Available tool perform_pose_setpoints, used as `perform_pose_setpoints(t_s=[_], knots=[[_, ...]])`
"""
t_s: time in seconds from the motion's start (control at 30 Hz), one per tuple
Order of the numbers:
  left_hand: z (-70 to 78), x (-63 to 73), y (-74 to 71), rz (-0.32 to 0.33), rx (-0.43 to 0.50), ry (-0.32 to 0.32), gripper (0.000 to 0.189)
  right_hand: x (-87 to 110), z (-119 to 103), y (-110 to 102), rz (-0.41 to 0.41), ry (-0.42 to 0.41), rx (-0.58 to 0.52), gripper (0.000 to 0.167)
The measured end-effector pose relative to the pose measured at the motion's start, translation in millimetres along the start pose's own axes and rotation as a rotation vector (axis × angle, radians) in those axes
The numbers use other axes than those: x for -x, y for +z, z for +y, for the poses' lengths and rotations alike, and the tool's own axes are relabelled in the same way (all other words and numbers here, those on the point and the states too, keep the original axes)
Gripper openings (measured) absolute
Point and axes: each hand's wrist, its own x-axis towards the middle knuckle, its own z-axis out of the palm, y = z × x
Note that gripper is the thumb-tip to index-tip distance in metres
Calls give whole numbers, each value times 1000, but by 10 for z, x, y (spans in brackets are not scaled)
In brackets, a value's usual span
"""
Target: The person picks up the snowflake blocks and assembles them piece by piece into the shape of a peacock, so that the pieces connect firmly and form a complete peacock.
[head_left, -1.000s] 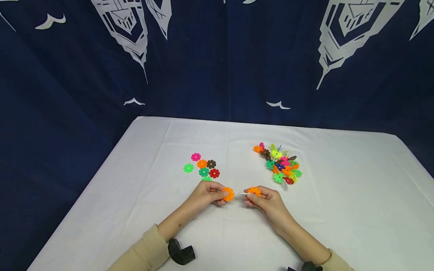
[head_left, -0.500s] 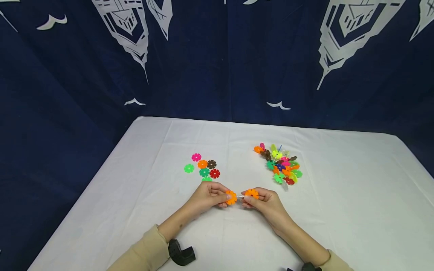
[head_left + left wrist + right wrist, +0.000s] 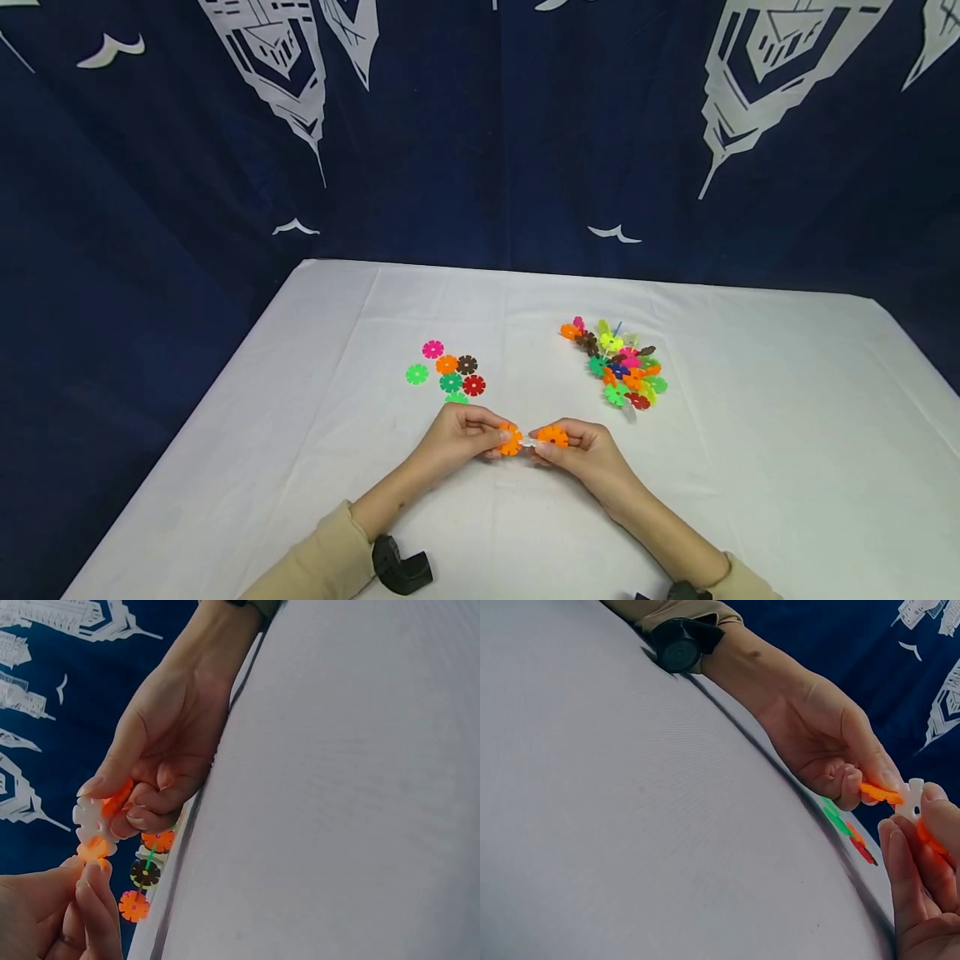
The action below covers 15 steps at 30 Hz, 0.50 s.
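Note:
Thumb and fingers of my left hand (image 3: 467, 435) pinch an orange flower-shaped disc (image 3: 512, 447). Opposite it, my right hand (image 3: 592, 454) pinches a white notched disc (image 3: 912, 799) with a second orange disc (image 3: 553, 434) set crosswise to it. Both hands are close together above the white cloth, and the white disc bridges the two orange ones. In the left wrist view, the left hand's orange disc (image 3: 93, 849) meets the white disc's notched edge. Fingers of the right hand partly cover its orange disc.
Several loose flower discs (image 3: 451, 382) in green, pink, orange, brown and red lie flat beyond my left hand. A joined cluster of multicoloured discs (image 3: 619, 371) lies beyond my right hand. White cloth (image 3: 787, 417) covers the table; a dark blue curtain (image 3: 510, 150) hangs behind.
The hands have drawn together, closing the gap between the left hand's orange disc and the right hand's white disc. The discs on the table have stayed put.

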Motion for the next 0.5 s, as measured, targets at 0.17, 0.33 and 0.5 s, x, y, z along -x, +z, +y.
perform_pose_setpoints(t_s=[0.17,0.33,0.5], knots=[[139,57,23,-22,-50,59,11,11,30,7,5,-59,93,28],[103,65,29,-21,-25,86,9,21,62,41,37,-102,131,25],[-66,12,8,-9,-4,85,8,40,73,73,80,-118,132,23]])
